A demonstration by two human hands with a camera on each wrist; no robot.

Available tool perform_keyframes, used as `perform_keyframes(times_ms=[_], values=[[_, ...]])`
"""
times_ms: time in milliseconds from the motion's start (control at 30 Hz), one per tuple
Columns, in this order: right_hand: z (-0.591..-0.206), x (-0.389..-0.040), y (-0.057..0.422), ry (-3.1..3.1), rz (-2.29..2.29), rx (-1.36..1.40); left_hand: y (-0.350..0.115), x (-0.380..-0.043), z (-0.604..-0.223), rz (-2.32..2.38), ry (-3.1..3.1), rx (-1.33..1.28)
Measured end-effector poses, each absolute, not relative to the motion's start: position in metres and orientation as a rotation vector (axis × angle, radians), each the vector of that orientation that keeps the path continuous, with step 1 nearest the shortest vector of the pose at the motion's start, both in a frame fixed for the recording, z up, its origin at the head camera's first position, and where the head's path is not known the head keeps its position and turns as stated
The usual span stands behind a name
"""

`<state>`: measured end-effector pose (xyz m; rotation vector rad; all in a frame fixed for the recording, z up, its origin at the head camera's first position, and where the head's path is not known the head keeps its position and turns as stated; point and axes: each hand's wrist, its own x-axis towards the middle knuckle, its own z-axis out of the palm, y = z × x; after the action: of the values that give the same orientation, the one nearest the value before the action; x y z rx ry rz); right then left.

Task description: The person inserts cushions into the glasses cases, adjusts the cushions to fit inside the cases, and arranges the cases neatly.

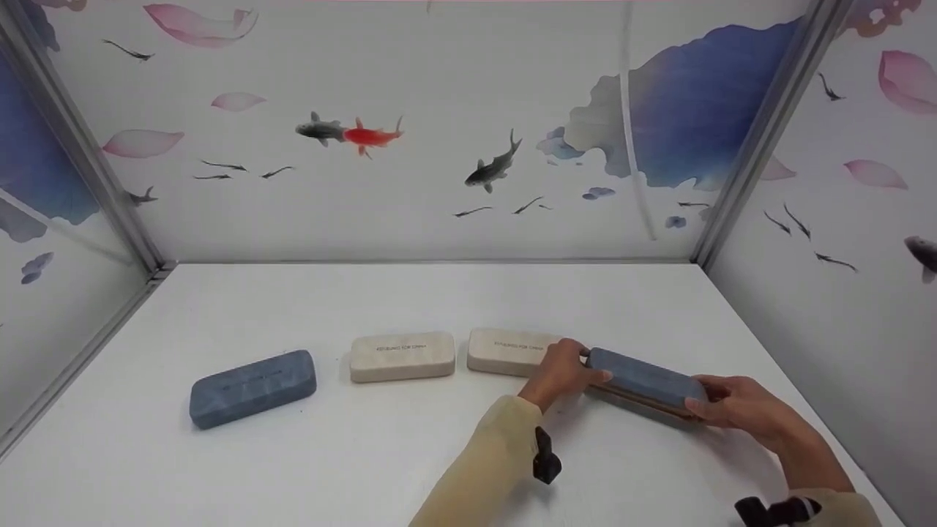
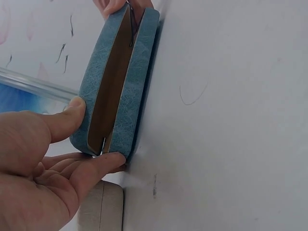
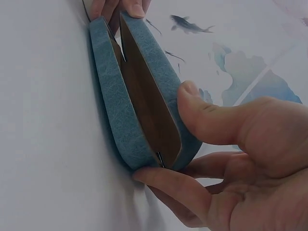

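A blue glasses case lies at the right of the table with its lid partly raised, its brown lining showing through the gap in both wrist views. My left hand holds its left end, thumb on the lid and fingers at the end and lower half. At the opposite end my right hand grips in the same way, its thumb against the lid. What lies deeper inside the case is hidden. Beside my left hand, partly covered by it, sits a cream glasses case.
Another cream case stands left of the first, closed. Farther left lies a closed blue case, set at a slant. The white table is bordered by printed wall panels at the back and sides.
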<state>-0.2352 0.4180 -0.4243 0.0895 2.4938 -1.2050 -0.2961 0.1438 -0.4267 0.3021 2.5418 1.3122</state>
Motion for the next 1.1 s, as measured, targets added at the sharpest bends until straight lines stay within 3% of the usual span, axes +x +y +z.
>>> perform_keyframes(times_ms=[1100], values=[[-0.428,-0.239,0.409,2.601,-1.089,0.198,0.148,-0.292,-0.433,1.341,2.583,0.317]])
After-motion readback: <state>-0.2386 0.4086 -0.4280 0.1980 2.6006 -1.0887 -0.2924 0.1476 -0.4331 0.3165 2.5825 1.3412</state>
